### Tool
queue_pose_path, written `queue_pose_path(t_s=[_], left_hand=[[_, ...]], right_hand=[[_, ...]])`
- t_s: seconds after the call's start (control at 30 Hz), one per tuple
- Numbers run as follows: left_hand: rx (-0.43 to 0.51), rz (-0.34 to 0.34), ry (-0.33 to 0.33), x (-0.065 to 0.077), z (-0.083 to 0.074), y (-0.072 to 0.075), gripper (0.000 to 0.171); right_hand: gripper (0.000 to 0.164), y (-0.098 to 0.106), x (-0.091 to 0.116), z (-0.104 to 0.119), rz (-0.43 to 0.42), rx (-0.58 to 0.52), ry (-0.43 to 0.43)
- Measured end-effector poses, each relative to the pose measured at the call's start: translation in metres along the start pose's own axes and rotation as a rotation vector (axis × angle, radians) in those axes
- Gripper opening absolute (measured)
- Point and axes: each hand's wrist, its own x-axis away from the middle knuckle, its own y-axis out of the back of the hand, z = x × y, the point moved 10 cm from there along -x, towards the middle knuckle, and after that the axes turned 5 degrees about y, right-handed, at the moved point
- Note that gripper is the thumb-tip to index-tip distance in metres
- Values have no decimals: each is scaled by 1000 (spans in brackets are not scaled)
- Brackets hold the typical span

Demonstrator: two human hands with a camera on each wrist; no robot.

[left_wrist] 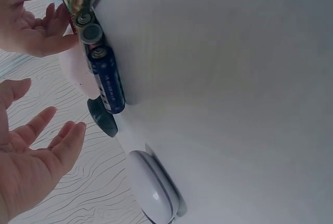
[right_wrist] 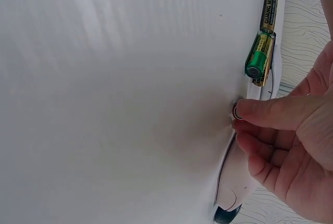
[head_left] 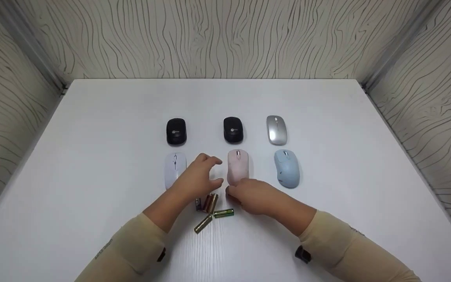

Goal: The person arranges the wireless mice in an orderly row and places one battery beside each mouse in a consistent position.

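My right hand is at the near end of the pink mouse. Its thumb and fingers pinch a small battery, of which the round end shows in the right wrist view. My left hand hovers with thumb and fingers spread, holding nothing, left of the pink mouse. Beneath and in front of it lies a group of loose batteries: a green one, a gold one, a blue one and others close together. The left forearm and hand partly cover the white mouse.
Two black mice, one at left and one in the middle, make a back row with a silver mouse. A light blue mouse lies right of the pink one. Wood-patterned panels surround the white table.
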Motion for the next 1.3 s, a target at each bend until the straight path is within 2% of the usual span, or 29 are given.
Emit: queue_pose_path(t_s=[0.4,0.7,0.97,1.13,1.3], left_hand=[[12,19,31,-2,3,-5,47],[1,16,17,-1,0,-5,48],[-7,9,21,-2,-4,0,48],[9,12,26,-7,-7,1,49],[22,5,16,-21,-13,4,50]], right_hand=[[10,-6,2,-4,27,-13,-17],[8,0,6,-5,11,-2,-2],[10,19,11,-14,-34,-55,-27],[25,37,15,-28,-79,-114,-21],[37,57,19,-50,-124,-138,-51]])
